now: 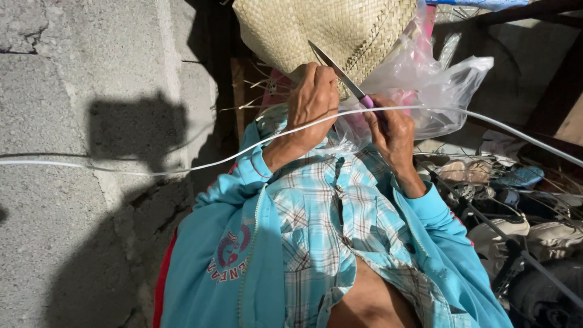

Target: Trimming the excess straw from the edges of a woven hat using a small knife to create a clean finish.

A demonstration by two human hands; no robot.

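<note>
Both hands [349, 115] crowd knife [337, 74] against woven hat [322, 27]; concrete floor [73, 79] lies left.

Harsh sunlight, hard dark shadows on sharp concrete wall [73, 79].

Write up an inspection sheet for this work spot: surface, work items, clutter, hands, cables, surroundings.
Surface: rough concrete floor, part shaded.
Work items: knife with pink handle; long pale strip crossing the lap; woven straw piece.
Clutter: clear plastic bag; pile of shoes.
Hands: left hand pinches the strip; right hand grips the knife.
Cables: nothing seen.
Surroundings: dark wooden frame.
</note>
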